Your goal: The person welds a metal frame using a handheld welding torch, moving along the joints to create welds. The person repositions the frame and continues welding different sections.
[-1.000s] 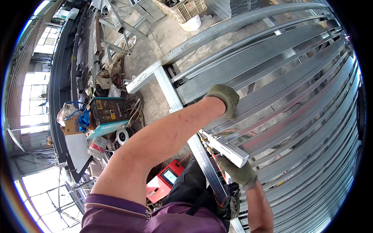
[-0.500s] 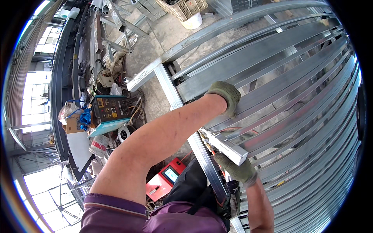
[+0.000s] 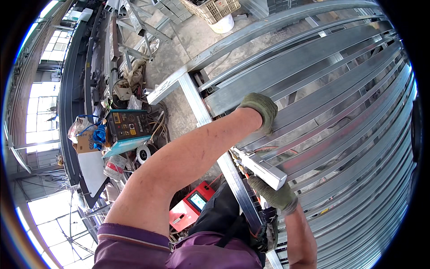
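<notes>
My left hand (image 3: 261, 111), in a dark green work glove, is curled down over a flat silvery metal slat (image 3: 295, 114) near its left end; its fingertips are mostly hidden under the hand. Lower down, my gloved right hand (image 3: 274, 195) is closed around a boxy silver welding gun (image 3: 264, 171). Brass fittings show along the gun's side, and its narrow front end points up and left, close to the frame's side rail (image 3: 232, 172). Several parallel slats lie across this metal frame, with gaps between them.
A red machine with a lit screen (image 3: 197, 201) stands by my legs. To the left are a dark welding machine (image 3: 128, 125), cables (image 3: 157, 123) and a white bucket (image 3: 115, 167). A beige crate (image 3: 210, 11) sits beyond the frame's far rail (image 3: 251, 36).
Almost nothing differs. The welding gun and my right hand have shifted very slightly to the right; my left hand stays on the slat.
</notes>
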Demonstrator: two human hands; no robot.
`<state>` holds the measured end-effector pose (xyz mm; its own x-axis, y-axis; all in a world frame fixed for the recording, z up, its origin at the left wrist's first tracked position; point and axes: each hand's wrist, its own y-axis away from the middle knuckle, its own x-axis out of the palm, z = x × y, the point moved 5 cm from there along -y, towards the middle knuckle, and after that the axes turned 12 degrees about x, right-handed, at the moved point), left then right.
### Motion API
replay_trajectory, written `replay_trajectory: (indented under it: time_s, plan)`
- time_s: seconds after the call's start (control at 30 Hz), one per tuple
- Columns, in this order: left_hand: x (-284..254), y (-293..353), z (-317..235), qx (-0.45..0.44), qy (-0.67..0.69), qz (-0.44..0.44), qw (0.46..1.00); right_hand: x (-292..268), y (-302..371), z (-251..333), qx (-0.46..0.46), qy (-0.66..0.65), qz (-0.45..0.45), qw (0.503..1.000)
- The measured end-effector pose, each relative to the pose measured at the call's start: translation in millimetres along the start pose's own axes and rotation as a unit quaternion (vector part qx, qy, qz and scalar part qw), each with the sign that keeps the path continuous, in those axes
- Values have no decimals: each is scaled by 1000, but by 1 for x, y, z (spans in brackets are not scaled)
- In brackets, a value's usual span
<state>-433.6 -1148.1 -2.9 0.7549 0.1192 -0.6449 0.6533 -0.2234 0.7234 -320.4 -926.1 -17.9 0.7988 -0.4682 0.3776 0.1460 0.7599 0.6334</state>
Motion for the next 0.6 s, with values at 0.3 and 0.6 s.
replay_trajectory:
  time_s: [0.3,0.6]
  plan:
    - [6,-4,5,-1,1,-7,1000,-4,2,-1,31,41,-5,999]
    - [4,-1,4,-3,3,3,1000,-1,3,2,-47,60,-14,997]
